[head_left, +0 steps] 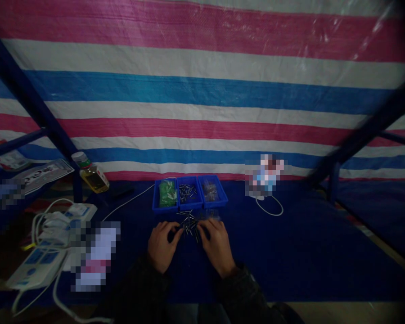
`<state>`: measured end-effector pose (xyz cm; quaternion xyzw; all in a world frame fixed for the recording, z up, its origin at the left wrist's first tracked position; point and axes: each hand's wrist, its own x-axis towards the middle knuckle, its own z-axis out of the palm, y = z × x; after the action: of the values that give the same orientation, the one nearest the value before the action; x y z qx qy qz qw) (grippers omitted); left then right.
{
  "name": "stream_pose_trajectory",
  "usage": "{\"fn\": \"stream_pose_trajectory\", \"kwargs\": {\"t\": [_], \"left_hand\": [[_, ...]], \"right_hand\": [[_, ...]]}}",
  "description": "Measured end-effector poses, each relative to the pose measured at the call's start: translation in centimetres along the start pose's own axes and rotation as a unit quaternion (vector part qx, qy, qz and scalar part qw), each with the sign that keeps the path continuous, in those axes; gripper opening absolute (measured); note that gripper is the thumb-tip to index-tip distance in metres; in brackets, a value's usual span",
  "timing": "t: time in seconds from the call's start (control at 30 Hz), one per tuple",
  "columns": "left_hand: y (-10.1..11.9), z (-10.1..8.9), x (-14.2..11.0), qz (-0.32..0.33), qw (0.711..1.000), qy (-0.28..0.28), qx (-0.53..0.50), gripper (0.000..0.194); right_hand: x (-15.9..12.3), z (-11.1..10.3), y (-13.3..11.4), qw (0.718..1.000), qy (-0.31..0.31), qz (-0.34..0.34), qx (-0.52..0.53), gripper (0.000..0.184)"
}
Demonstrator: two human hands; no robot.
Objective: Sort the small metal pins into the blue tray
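A pile of small, thin dark rods with a metallic shine (189,223) lies on the dark blue surface. At its left edge my left hand (162,245) is closed, thumb and index finger pinched together; what sits between the tips is too small to make out. My right hand (218,245) curls in from the other side, its fingertips pinched at the pile's right edge, their contents unclear too. Just beyond stand three blue trays: the left tray (165,209) holds a green bag, the middle tray (190,206) similar rods, the right tray (220,203) clear, brownish small pieces.
At far left, white power strips (37,267) lie tangled with cables. A bottle of yellow liquid (94,177) leans near the blue frame post (62,139). A blurred-out item (265,177) with a white cable stands at the back right. Striped sheeting (202,90) hangs behind.
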<state>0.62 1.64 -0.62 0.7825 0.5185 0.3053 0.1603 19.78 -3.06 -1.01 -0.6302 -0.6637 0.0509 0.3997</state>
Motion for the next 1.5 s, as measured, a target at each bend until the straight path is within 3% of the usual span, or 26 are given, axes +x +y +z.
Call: {"fn": "stream_pose_trajectory", "kwargs": {"t": [0.3, 0.5, 0.77, 1.17, 1.5], "left_hand": [[0.5, 0.0, -0.3, 0.035, 0.997, -0.062, 0.0, 0.011], [0.9, -0.3, -0.4, 0.032, 0.996, -0.086, -0.012, 0.018], [0.7, -0.1, -0.4, 0.033, 0.996, -0.084, -0.02, 0.02], [1.2, -0.5, -0.3, 0.037, 0.996, -0.071, -0.036, 0.022], [1.0, -0.5, -0.6, 0.03, 0.994, -0.041, -0.102, 0.018]], "right_hand": [[-0.9, 0.1, -0.7, 0.999, -0.038, 0.002, -0.009, 0.009], [-1.3, 0.0, -0.7, 0.998, -0.061, 0.006, -0.005, 0.021], [-1.2, 0.2, -0.6, 0.996, -0.09, 0.001, 0.001, 0.029], [-1.3, 1.3, -0.5, 0.998, -0.05, 0.017, -0.032, 0.03], [-1.3, 1.0, -0.6, 0.999, -0.023, -0.008, 0.036, 0.031]]}}
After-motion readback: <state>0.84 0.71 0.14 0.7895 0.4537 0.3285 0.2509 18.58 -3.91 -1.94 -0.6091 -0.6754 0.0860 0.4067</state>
